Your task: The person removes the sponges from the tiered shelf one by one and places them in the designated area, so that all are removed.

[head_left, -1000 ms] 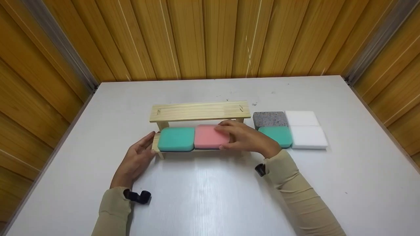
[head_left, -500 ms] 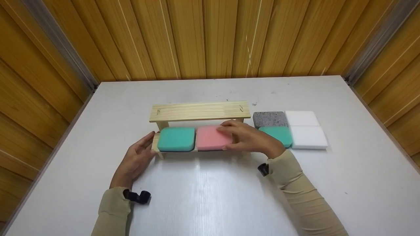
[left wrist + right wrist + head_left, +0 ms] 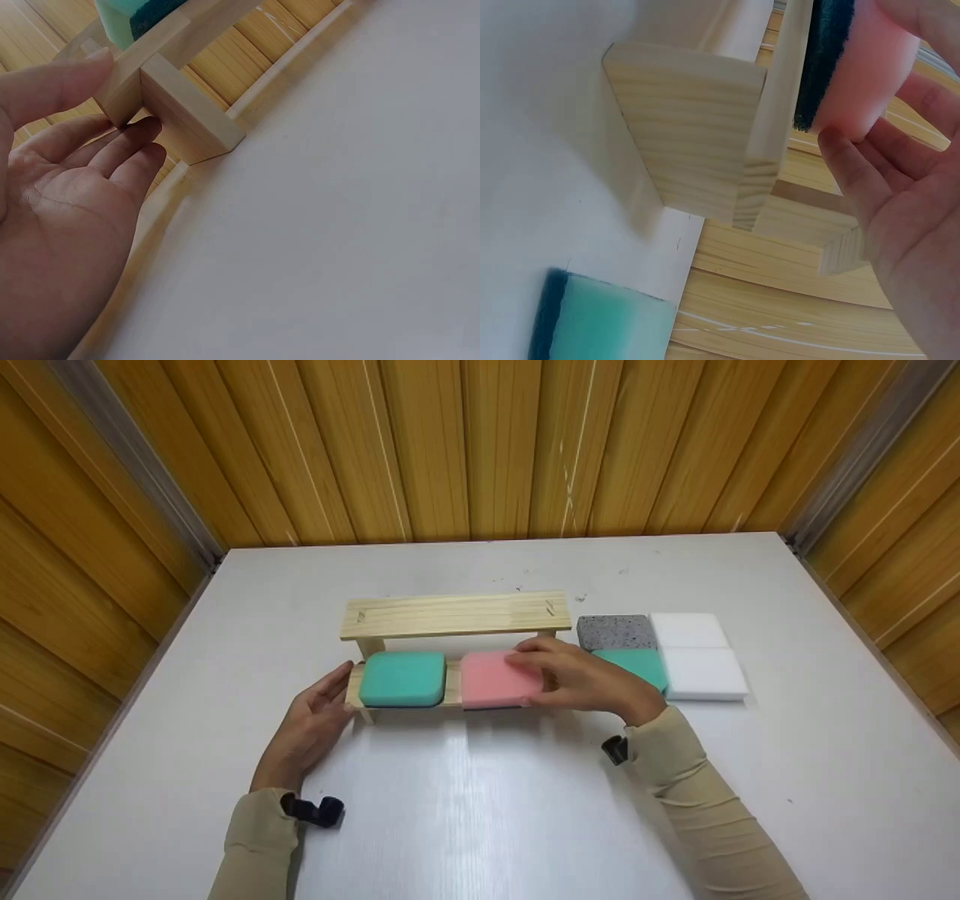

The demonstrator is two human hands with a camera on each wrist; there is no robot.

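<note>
A small two-step wooden rack (image 3: 454, 613) stands on the white table. My left hand (image 3: 311, 727) grips the left end of its lower step, thumb on top and fingers beneath, as the left wrist view shows. On that step lies a green sponge (image 3: 403, 679). To its right, across a gap of bare wood, is a pink sponge (image 3: 499, 680) with a dark scouring layer underneath. My right hand (image 3: 589, 679) pinches the pink sponge at its right side between thumb and fingers. In the right wrist view, the dark scouring layer (image 3: 826, 64) faces the step.
Right of the rack lie a speckled grey block (image 3: 617, 631), another green sponge (image 3: 637, 667) partly hidden by my right hand, and two white blocks (image 3: 705, 671). Wood-patterned panels (image 3: 480, 450) rise behind the table and at both sides.
My right hand has slid the pink sponge to the right along the lower step, opening a gap beside the green sponge. My left hand has stayed at the rack's end.
</note>
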